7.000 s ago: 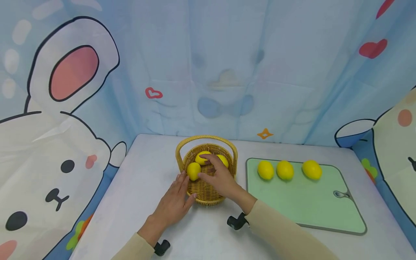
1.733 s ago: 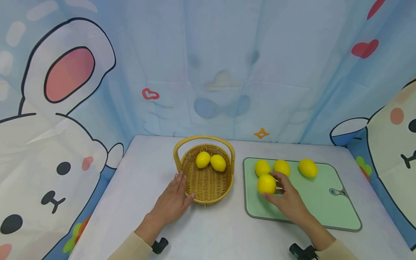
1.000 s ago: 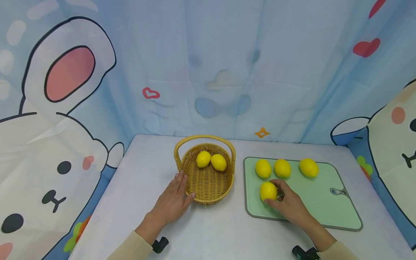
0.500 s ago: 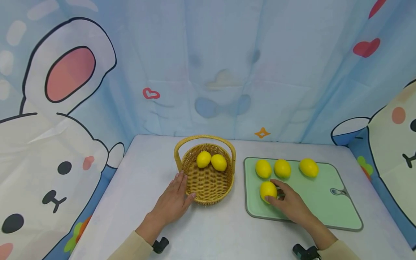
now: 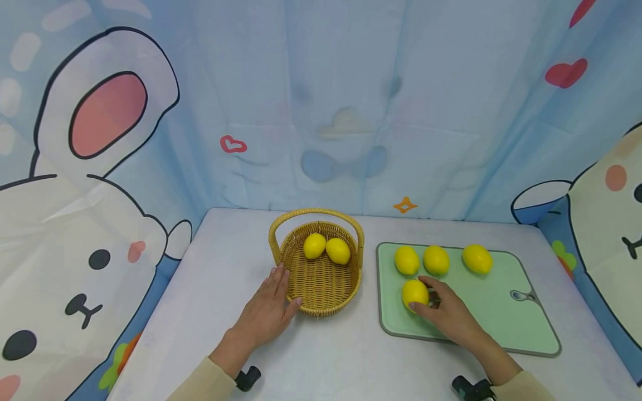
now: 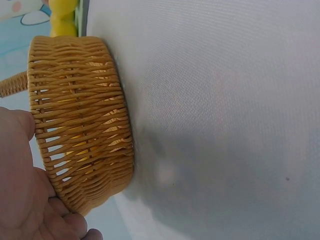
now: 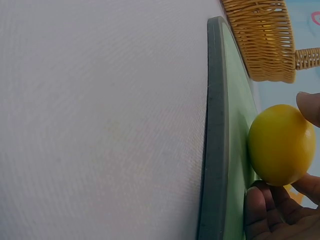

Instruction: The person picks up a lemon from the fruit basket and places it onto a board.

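Note:
On the green cutting board, my right hand (image 5: 448, 312) holds a lemon (image 5: 415, 293) near the front left, thumb on one side and fingers behind. The right wrist view shows this lemon (image 7: 281, 145) resting at the board's surface, with the thumb against its upper side. My left hand (image 5: 264, 305) lies along the left side of a wicker basket (image 5: 321, 289), fingers straight and touching its rim. From the left wrist, the thumb shows at the rim of the basket (image 6: 82, 120). Two lemons, one left (image 5: 314, 245) and one right (image 5: 338, 251), sit inside at the back.
Three more lemons line the back of the cutting board (image 5: 491, 312): a left lemon (image 5: 407, 260), a middle lemon (image 5: 436, 260) and a right lemon (image 5: 477, 259). A tall handle (image 5: 316, 211) arches over the basket. A printed curtain (image 5: 351, 111) hangs behind the white table (image 5: 321, 356).
My right hand has moved from inside the basket to the cutting board with a lemon and lowered it there. The basket held three lemons, now two. My left hand stays at the basket.

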`<state>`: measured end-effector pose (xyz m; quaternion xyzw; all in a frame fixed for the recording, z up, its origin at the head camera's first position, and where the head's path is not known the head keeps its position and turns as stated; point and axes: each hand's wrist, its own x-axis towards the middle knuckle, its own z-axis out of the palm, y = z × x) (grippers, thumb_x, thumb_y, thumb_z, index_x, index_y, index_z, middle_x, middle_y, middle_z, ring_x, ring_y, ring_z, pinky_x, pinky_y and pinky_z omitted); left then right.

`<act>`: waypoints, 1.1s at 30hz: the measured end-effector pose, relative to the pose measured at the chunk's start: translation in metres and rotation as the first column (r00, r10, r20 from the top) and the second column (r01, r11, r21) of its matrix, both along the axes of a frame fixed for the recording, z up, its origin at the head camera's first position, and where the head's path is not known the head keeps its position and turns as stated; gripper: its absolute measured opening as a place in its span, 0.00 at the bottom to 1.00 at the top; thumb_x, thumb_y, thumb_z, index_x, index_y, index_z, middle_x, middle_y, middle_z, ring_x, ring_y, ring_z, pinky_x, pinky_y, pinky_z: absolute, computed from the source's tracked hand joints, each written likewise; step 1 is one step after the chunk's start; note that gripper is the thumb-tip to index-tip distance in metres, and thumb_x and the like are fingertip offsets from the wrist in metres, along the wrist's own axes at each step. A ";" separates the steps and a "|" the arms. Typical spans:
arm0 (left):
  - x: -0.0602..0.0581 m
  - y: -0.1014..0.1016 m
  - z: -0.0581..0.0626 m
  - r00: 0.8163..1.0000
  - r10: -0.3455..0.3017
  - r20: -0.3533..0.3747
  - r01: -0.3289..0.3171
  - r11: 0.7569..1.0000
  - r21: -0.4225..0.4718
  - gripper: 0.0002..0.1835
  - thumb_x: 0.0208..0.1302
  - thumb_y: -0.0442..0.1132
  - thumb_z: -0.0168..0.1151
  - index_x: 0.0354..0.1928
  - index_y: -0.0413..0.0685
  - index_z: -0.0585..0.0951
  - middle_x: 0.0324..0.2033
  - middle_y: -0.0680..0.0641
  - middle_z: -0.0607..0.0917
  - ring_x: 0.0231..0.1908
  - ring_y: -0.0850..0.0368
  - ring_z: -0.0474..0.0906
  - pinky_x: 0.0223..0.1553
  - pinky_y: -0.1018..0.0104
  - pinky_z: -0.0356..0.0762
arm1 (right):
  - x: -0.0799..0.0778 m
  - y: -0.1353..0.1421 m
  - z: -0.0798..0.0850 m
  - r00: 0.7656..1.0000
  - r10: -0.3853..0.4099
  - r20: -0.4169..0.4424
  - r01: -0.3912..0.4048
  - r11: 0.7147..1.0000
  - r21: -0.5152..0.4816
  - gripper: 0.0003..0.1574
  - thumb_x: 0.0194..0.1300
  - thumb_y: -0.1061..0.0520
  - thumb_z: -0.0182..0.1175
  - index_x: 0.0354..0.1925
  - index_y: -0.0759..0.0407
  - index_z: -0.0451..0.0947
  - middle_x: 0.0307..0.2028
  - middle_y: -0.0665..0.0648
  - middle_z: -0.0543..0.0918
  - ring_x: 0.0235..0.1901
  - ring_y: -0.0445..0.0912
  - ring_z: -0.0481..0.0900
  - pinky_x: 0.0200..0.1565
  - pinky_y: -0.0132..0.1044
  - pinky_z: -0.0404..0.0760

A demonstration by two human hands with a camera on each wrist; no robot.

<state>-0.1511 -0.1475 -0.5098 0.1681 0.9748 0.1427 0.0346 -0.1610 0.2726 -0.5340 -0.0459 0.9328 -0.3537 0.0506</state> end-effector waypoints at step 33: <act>-0.001 0.000 0.000 1.000 0.000 0.008 0.000 1.000 -0.001 0.44 0.84 0.63 0.40 0.83 0.33 0.52 0.84 0.36 0.47 0.84 0.41 0.47 0.83 0.49 0.52 | -0.002 0.004 0.008 0.996 -0.051 -0.078 0.048 0.998 -0.041 0.49 0.73 0.40 0.68 0.76 0.66 0.64 0.66 0.69 0.71 0.55 0.57 0.75 0.50 0.41 0.81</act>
